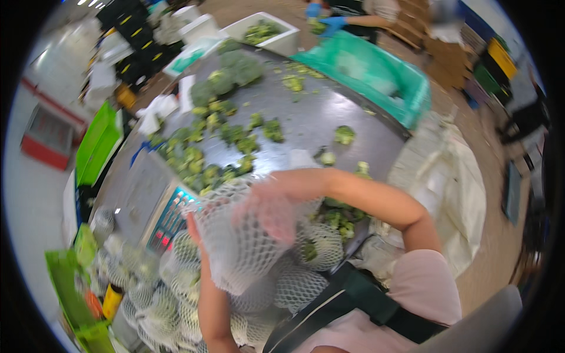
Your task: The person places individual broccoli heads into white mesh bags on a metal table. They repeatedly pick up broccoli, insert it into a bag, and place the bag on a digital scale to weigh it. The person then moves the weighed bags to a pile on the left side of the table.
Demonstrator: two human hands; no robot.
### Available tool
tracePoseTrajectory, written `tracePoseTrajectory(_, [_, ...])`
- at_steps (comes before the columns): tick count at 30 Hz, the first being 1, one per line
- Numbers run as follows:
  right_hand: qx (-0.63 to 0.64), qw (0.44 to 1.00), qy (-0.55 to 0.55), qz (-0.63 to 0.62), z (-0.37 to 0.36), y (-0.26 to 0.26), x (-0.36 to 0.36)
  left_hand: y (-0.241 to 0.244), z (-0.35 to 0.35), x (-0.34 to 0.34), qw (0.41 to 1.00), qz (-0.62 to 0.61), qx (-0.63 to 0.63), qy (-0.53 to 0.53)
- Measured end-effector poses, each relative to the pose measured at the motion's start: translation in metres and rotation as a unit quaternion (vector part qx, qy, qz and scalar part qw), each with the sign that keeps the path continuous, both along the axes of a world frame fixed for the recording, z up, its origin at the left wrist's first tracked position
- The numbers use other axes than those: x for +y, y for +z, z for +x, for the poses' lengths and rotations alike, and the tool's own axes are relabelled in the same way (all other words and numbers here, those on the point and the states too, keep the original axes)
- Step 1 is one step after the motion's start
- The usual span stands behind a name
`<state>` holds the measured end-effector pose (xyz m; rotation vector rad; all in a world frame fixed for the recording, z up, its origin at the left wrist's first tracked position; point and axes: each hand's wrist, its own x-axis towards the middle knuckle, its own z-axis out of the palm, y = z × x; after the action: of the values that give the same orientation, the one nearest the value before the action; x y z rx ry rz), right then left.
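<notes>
A white foam net sleeve [247, 247] spreads between my hands, low over the near edge of the metal table. My left hand [194, 227] grips its left side, with most of the fingers behind the mesh. Blurred by motion, my right hand [269, 212] reaches across the sleeve from the right; whether its fingers are closed on the mesh I cannot tell. Below lie net-wrapped broccoli heads [322, 247], with more wrapped ones [154, 309] to the left. Beyond the sleeve, loose broccoli florets [185, 154] are heaped on the table [309, 119].
A digital scale [165, 220] with a lit display stands left of my hands. Whole broccoli heads [238, 66] sit at the table's far end. Past the far edge are a green-lined bin [410, 88], a white foam box [287, 37] and a co-worker's blue-gloved hand [333, 25]. A white sack [459, 176] hangs at right.
</notes>
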<state>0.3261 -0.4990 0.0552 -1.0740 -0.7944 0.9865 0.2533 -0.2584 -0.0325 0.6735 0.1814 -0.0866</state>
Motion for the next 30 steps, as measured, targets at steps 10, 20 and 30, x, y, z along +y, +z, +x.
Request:
tracePoseTrajectory(10, [-0.344,0.741,-0.323,-0.478,-0.058,-0.011,-0.263,-0.013,0.100,-0.030,0.977,0.183,-0.064,-0.085])
tracePoseTrajectory(20, [-0.516,0.561,-0.321,-0.562,-0.071,-0.017,-0.278,-0.095,0.137,-0.055,0.801,0.591,0.020,-0.090])
tracePoseTrajectory(30, [-0.489,0.770,-0.141,-0.385,0.184,-0.106,-0.104,-0.067,0.094,-0.097,0.535,0.816,-0.204,-0.080])
